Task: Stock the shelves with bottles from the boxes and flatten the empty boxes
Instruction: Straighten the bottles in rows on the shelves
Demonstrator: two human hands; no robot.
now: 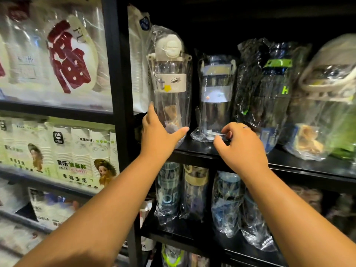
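Seemingly right hand (242, 149) pinches "H" bottle's (269, 93) neighbour (214, 93); outspread left hand (161, 137) touches cream bottle (170, 74).

Tall black metal upright post (117, 74) splits view into two bays. Left bay: dark shelf rail (54, 110), grey lower rail (38, 177), brightly lit, packed with clear-wrapped sleeves of white paper cups (81, 151). Right bay: glossy black shelf board (308, 166), second black board (188, 235) below it, both dim. Recess above (250, 14) near black. Faint glints on board surfaces.
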